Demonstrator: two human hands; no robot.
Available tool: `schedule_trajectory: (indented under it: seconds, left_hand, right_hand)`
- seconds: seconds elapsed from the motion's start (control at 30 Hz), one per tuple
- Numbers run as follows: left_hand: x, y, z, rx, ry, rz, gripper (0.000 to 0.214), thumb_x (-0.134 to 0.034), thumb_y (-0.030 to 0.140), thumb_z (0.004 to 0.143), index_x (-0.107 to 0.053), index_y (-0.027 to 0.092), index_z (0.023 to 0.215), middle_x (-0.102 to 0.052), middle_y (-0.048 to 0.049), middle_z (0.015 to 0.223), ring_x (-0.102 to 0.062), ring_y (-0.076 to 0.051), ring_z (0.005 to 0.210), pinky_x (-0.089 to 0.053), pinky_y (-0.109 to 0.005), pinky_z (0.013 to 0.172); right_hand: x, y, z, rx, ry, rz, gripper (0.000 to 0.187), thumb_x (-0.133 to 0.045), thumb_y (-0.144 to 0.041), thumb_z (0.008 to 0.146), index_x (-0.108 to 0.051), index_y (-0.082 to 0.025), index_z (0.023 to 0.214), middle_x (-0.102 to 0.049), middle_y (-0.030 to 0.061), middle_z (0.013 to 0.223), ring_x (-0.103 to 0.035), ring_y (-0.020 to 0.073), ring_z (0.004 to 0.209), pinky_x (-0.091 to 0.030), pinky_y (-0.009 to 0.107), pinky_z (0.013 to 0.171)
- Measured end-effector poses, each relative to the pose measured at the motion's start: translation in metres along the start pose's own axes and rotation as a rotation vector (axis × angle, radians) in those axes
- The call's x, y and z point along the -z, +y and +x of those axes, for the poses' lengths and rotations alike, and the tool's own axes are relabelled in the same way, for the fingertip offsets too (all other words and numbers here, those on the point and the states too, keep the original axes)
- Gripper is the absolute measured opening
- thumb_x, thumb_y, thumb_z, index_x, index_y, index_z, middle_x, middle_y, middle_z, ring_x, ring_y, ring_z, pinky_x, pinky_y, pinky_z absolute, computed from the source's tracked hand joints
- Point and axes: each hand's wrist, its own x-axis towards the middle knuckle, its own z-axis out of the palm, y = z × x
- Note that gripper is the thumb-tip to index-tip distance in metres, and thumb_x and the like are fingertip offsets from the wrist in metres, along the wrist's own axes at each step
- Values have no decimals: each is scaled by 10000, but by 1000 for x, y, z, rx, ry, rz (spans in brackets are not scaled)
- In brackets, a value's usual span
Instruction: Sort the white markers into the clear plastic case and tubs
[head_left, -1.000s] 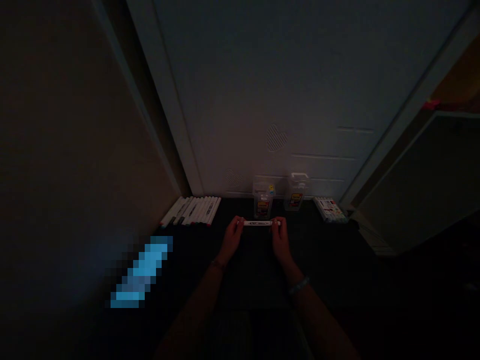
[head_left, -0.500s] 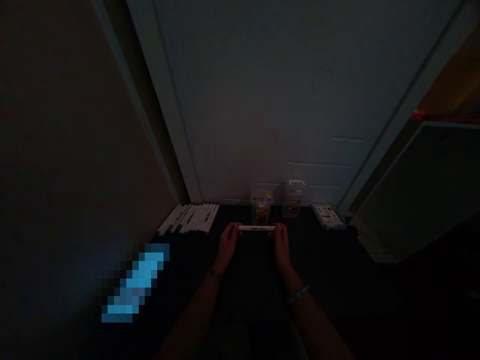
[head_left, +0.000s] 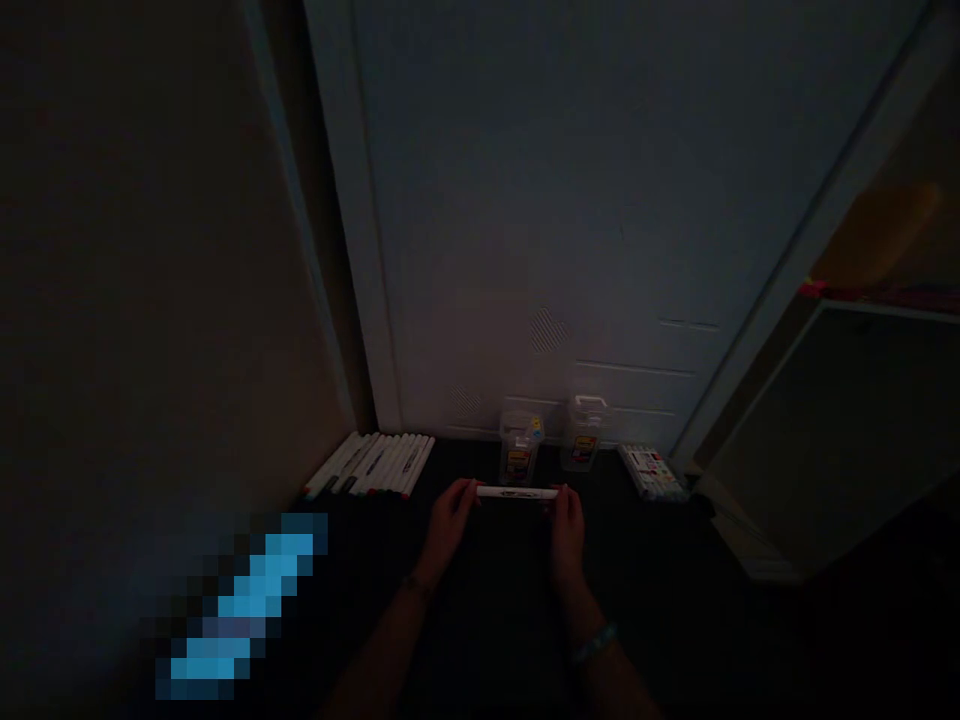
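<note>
A white marker (head_left: 516, 492) lies level between my hands, with dark print along its barrel. Its left end is pinched in the fingers of my left hand (head_left: 450, 515). My right hand (head_left: 568, 520) grips the other end, its fingertips closed around it. Just behind the marker stands a clear plastic container (head_left: 519, 450) with a dark and yellow label. To the left, a row of white markers (head_left: 386, 463) with coloured ends lies side by side on the dark table (head_left: 502, 600). Dim light hides the finer detail of my fingers.
A second clear container (head_left: 583, 440) with a white handle stands against the pale panelled wall (head_left: 480, 230). A flat pack of markers (head_left: 652, 472) lies at the right. The left side is bounded by a brown wall (head_left: 187, 280); a blurred blue patch (head_left: 247, 605) covers something at lower left.
The view has tilted up, so the table, containers and hands sit lower in the picture. Both hands still hold the marker, and my right hand has shifted slightly outward along its end.
</note>
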Motion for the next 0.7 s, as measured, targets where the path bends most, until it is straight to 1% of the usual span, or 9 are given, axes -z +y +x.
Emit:
schedule_trajectory:
  seconds: [0.1, 0.17, 0.23, 0.33, 0.37, 0.43, 0.5, 0.6, 0.7]
  left_hand:
    - [3, -2, 0, 13, 18, 14, 399, -403, 502, 823, -622, 173, 879, -596, -13, 727, -550, -160, 720, -414, -251, 674]
    - [6, -4, 0, 24, 40, 29, 417, -396, 512, 821, -623, 172, 904, -581, -13, 700, -540, -158, 685, -409, -248, 641]
    - [8, -7, 0, 31, 52, 39, 432, -388, 522, 818, -627, 170, 892, -578, -17, 698, -532, -156, 665, -403, -246, 615]
    - [8, -10, 1, 49, 57, 52, 444, -371, 529, 818, -624, 168, 878, -573, -18, 693, -518, -153, 639, -392, -244, 592]
    - [8, -11, 2, 52, 48, 54, 443, -367, 528, 819, -621, 170, 880, -569, -16, 690, -512, -151, 632, -389, -243, 588]
    - [7, -12, 2, 48, 21, 50, 435, -366, 521, 822, -616, 171, 887, -561, -11, 683, -506, -149, 627, -386, -243, 588]
    - [7, -11, 1, 38, -4, 45, 424, -372, 513, 822, -613, 172, 891, -559, -12, 685, -511, -153, 640, -389, -244, 599]
    - [8, -11, 1, 32, -17, 58, 409, -378, 500, 822, -614, 171, 875, -563, -14, 688, -520, -159, 656, -393, -247, 612]
    - [8, -12, 0, 27, -24, 67, 406, -370, 493, 827, -616, 172, 868, -562, -14, 680, -524, -162, 659, -396, -248, 613]
  right_hand:
    - [6, -13, 4, 68, 185, 24, 379, -434, -526, 811, -546, -186, 935, -546, -7, 755, -501, 118, 656, -409, 227, 611]
    - [11, -35, 12, 127, 302, 32, 379, -409, -525, 821, -538, -182, 916, -518, -13, 722, -486, 116, 637, -403, 230, 603]
    - [16, -68, 23, 228, 410, 15, 389, -387, -519, 832, -527, -178, 955, -510, -5, 750, -481, 118, 647, -403, 240, 617]
    - [16, -127, 41, 507, 472, -98, 378, -356, -490, 857, -521, -168, 968, -522, 23, 837, -491, 141, 755, -396, 269, 707]
    - [13, -145, 46, 590, 465, -160, 369, -353, -480, 864, -522, -168, 965, -529, 28, 843, -492, 147, 777, -385, 280, 735]
    - [1, -176, 55, 727, 374, -300, 362, -346, -465, 875, -528, -162, 958, -550, 40, 847, -496, 163, 814, -362, 306, 774]
    - [-15, -194, 63, 823, 298, -518, 360, -352, -460, 877, -551, -162, 911, -576, 44, 832, -483, 186, 866, -307, 353, 836]
    - [-39, -199, 73, 915, 162, -770, 329, -367, -447, 881, -572, -189, 886, -609, 33, 851, -462, 195, 925, -212, 389, 889]
    - [-54, -187, 82, 940, 88, -880, 308, -370, -433, 887, -577, -205, 897, -628, 25, 849, -445, 201, 950, -169, 386, 891]
